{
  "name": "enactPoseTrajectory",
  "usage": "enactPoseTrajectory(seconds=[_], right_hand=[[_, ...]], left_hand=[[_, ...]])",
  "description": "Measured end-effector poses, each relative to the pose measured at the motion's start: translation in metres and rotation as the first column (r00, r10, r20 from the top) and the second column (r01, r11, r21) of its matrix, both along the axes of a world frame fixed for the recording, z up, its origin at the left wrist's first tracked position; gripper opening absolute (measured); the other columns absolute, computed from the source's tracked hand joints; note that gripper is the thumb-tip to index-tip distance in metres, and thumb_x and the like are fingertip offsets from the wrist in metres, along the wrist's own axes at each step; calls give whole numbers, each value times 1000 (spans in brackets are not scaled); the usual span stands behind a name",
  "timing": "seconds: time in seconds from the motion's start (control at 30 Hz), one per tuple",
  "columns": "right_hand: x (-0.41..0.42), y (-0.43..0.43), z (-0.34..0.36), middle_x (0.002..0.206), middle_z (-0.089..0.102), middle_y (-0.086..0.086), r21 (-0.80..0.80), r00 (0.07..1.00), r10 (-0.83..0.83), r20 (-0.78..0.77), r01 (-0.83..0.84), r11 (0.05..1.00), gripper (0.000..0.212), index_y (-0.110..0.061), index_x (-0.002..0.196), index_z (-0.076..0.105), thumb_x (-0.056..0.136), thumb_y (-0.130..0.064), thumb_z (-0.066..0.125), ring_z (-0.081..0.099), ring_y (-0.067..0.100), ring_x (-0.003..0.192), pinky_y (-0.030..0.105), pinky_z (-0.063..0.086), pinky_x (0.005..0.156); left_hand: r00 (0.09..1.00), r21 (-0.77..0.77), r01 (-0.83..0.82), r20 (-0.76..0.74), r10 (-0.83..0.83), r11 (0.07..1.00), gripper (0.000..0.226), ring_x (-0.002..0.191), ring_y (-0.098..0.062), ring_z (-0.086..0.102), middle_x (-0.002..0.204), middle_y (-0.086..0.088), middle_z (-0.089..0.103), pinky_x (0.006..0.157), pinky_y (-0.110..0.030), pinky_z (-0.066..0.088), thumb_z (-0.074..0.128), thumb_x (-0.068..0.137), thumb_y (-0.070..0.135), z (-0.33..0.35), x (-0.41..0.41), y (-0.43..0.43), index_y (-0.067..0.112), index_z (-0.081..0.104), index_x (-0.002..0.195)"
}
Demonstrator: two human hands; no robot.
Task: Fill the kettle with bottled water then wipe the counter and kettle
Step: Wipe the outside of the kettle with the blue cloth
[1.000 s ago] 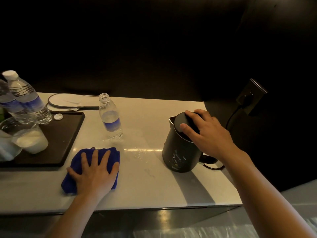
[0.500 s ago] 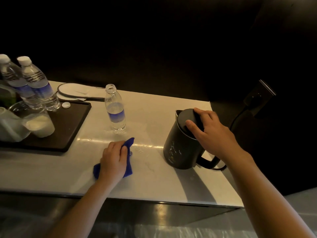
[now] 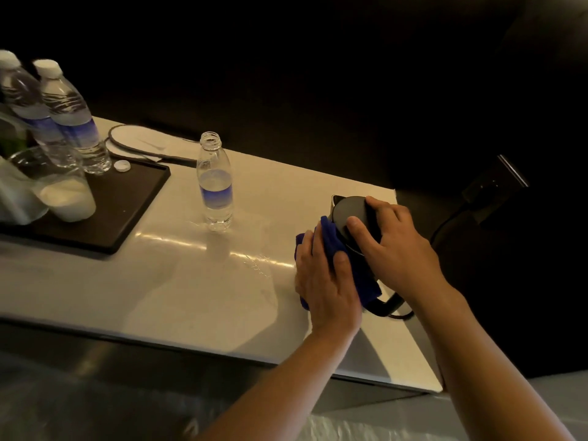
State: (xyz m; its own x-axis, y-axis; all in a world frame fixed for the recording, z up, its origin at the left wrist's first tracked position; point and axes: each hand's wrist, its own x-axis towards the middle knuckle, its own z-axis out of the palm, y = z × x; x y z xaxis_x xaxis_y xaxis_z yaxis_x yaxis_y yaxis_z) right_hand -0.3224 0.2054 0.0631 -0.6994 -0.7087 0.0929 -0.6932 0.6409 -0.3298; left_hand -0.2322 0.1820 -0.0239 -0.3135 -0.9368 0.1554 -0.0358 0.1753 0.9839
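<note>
Left hand (image 3: 324,281) moved its cloth (image 3: 331,240) onto the kettle (image 3: 350,211); right hand (image 3: 394,249) grips lid.

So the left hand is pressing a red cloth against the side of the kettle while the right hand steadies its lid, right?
Nearly. The cloth is blue, not red, as the head view shows. The rest holds: the left hand presses it against the side of the kettle while the right hand steadies its lid.

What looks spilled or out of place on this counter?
A thin smear of water glistens on the counter between the uncapped bottle and the kettle. The bottle's white cap lies loose on the dark tray.
</note>
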Motion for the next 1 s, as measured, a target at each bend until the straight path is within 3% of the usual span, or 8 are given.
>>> enactPoseTrajectory(seconds=[0.07, 0.2, 0.37, 0.47, 0.57, 0.7, 0.83, 1.0], right_hand=[[1, 0, -2, 152, 34, -5, -8, 1000, -12, -14, 12, 1000, 69, -41, 153, 26, 92, -73, 30, 56, 24, 115, 34, 44, 73], [1, 1, -4, 152, 34, -4, -21, 1000, -17, -24, 17, 1000, 67, -41, 153, 27, 93, -71, 30, 56, 25, 116, 35, 43, 75], [0, 1, -7, 152, 34, -4, -35, 999, -16, -43, 14, 999, 66, -42, 151, 27, 93, -72, 30, 57, 26, 116, 36, 46, 76], [0, 1, -8, 152, 34, -3, -37, 999, -5, -53, 3, 999, 66, -41, 151, 27, 93, -72, 30, 57, 26, 116, 35, 43, 75], [-1, 2, -7, 152, 33, -3, -28, 999, -9, -51, 7, 1000, 66, -42, 152, 26, 93, -72, 30, 56, 26, 116, 36, 44, 75], [1, 1, -3, 151, 33, -5, -8, 999, -4, -40, 4, 1000, 66, -44, 150, 25, 91, -74, 27, 57, 27, 115, 42, 52, 81], [2, 1, -3, 151, 33, -7, -13, 1000, -7, -29, 6, 1000, 67, -46, 150, 24, 91, -75, 27, 57, 25, 114, 42, 53, 82], [3, 2, -5, 151, 33, -5, -25, 999, -16, -52, 15, 1000, 67, -43, 152, 25, 92, -72, 27, 57, 26, 115, 41, 52, 83]], left_hand=[[999, -39, -42, 8, 43, 998, 53, 148, -14, 27, 158, 4, 37, 116, -53, 28, 18, 99, 53, -7, -6, -6, 41, 21, 151], [993, -82, -55, -112, 45, 995, 51, 136, -21, 48, 146, 1, 54, 108, -52, 40, 23, 100, 49, -23, -12, -23, 35, 35, 148], [991, 67, 44, -132, -35, 997, 53, 124, -30, 56, 128, -5, 64, 102, -59, 43, 22, 98, 59, -57, -16, -50, 34, 52, 133], [975, 191, 156, -187, -121, 969, 53, 125, -23, 56, 132, -3, 62, 106, -54, 43, 26, 97, 59, -62, -12, -57, 33, 50, 137], [973, 214, 112, -223, -63, 970, 52, 126, -19, 56, 135, 0, 59, 105, -52, 45, 28, 98, 56, -52, -11, -48, 32, 46, 140], [983, 57, -90, -157, 98, 994, 45, 140, -12, 40, 150, 14, 45, 113, -48, 36, 24, 103, 47, -11, -16, -2, 41, 33, 146], [991, -29, -110, -84, 108, 993, 49, 149, -15, 26, 159, 7, 35, 117, -53, 26, 21, 103, 45, 2, -22, 15, 34, 27, 150], [978, 26, -37, -207, 41, 999, 42, 130, -13, 52, 142, 8, 56, 105, -49, 45, 27, 103, 40, -9, -20, -23, 34, 44, 141]])
